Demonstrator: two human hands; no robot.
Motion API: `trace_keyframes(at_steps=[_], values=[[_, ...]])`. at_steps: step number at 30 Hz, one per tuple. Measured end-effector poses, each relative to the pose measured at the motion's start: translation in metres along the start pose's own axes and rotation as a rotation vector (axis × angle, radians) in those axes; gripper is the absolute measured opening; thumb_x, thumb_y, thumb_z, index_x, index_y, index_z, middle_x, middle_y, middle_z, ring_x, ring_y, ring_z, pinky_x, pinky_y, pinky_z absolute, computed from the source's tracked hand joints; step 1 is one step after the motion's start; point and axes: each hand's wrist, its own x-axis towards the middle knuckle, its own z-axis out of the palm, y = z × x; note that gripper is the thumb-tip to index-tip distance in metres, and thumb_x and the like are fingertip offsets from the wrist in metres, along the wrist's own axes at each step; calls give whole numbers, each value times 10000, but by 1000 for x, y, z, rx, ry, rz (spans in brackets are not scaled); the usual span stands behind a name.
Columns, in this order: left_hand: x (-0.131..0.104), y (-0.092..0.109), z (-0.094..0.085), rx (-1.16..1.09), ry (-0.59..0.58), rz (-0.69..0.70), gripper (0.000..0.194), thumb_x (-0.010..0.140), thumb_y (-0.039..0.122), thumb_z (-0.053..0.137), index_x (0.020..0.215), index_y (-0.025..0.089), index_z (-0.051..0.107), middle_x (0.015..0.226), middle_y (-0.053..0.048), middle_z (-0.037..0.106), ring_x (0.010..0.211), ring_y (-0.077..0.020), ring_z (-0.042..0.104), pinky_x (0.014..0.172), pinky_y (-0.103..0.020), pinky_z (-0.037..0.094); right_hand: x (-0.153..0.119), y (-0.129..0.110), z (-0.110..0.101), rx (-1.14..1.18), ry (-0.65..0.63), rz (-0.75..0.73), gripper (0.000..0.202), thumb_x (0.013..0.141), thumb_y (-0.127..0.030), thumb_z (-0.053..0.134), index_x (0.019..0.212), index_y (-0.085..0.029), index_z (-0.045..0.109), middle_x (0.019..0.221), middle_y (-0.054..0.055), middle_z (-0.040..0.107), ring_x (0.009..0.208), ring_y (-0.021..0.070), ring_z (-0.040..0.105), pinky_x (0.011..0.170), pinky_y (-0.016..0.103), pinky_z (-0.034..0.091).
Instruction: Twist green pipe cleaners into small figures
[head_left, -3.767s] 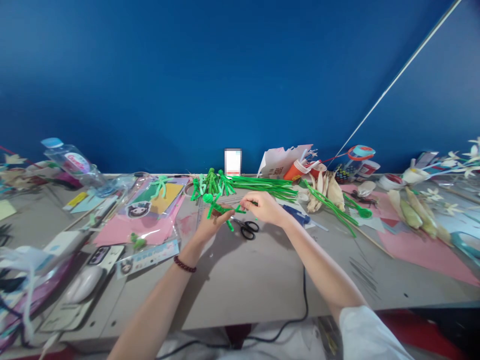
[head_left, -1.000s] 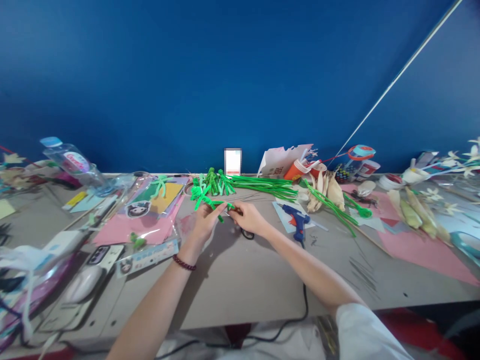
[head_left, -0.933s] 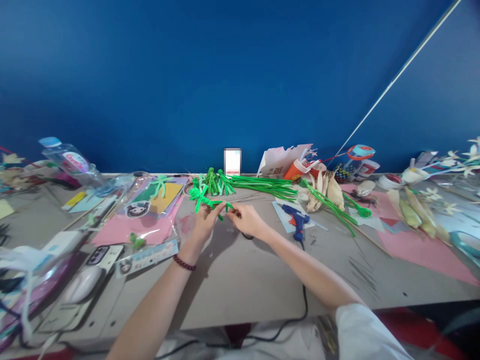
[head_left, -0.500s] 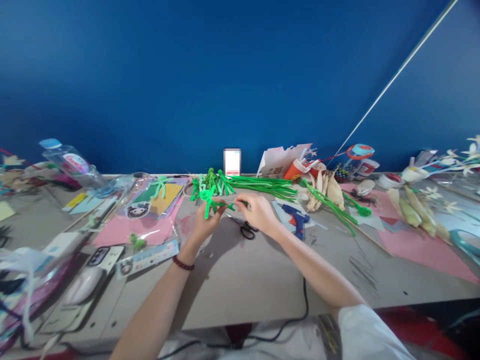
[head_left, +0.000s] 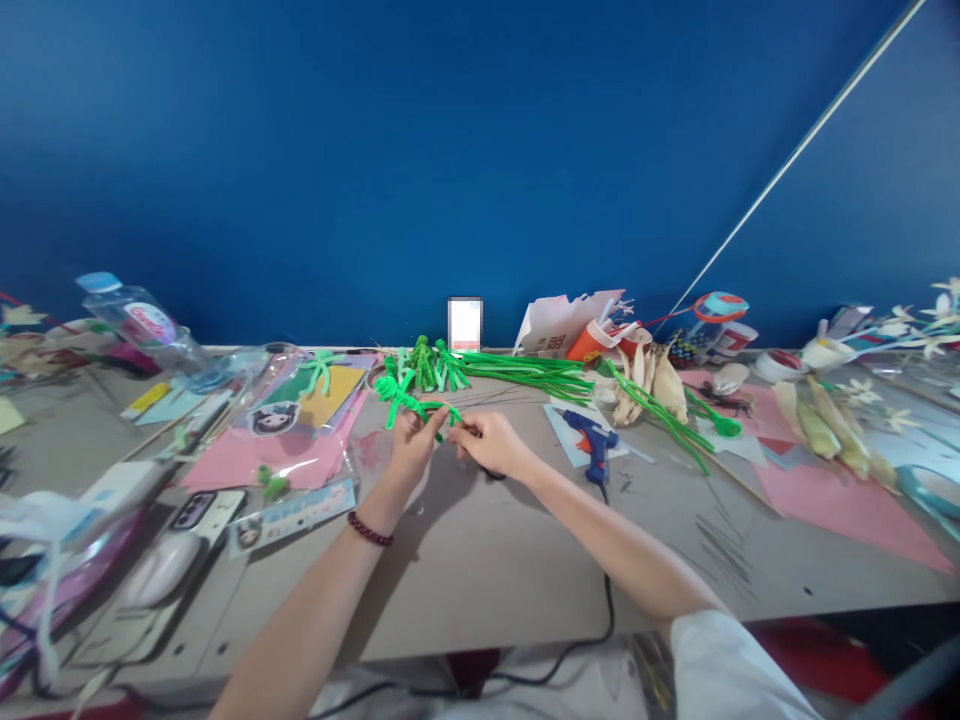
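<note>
Table (head_left: 465, 580) cluttered, I saw the left hand (head_left: 412, 445) pinching a green fuzzy figure (head_left: 406, 401) above it, seemingly mostly shaped, the right hand (head_left: 489, 442) pinching its end, apparently unfinished, with loose green stems (head_left: 532, 374) lying beyond.

Both forearms (head_left: 315, 590) slant inward, left grip (head_left: 409, 447) and right grip (head_left: 493, 440) pinched, close together.

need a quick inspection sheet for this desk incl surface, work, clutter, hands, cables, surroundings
Surface: grey tabletop, small dark holes along the near edge
Work: green fuzzy figure in hand; green stems beyond
Clutter: glue gun on pale paper, clear bottle, pink paper
Hands: left hand holds the figure; right hand at one end, grip partly hidden
Cables: black cable from glue gun over near edge
Surroundings: blue wall behind
</note>
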Motion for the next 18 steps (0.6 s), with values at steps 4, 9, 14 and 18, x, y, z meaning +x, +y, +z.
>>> trace_keyframes(at_steps=[4, 9, 14, 18], values=[[-1, -1, -2, 18, 12, 33, 248, 671, 363, 705, 577, 200, 544, 539, 17, 536, 559, -141, 544, 510, -253, 403, -1, -6, 0, 175, -57, 101, 231, 801, -263, 512, 628, -152, 616, 554, -3, 624, 451, 79, 465, 483, 193, 347], [5, -5, -8, -150, -20, -33, 226, 721, 380, 646, 596, 210, 562, 635, -18, 606, 630, -153, 584, 601, -279, 468, 4, -11, -10, 363, -52, 189, 200, 778, -296, 547, 675, -144, 627, 528, -20, 569, 447, 67, 447, 475, 191, 335], [6, 0, -11, -253, -117, -71, 170, 744, 371, 626, 736, 202, 608, 720, -24, 632, 685, -156, 595, 663, -298, 498, 5, -7, -15, 400, -41, 174, 191, 758, -305, 537, 699, -151, 632, 460, -57, 493, 436, 65, 403, 474, 200, 311], [3, 8, -8, -194, -144, -36, 187, 706, 346, 682, 735, 175, 611, 702, -20, 625, 654, -141, 576, 642, -294, 501, 6, -5, -16, 409, -35, 170, 213, 751, -330, 532, 701, -146, 625, 452, -62, 456, 432, 67, 385, 471, 206, 300]])
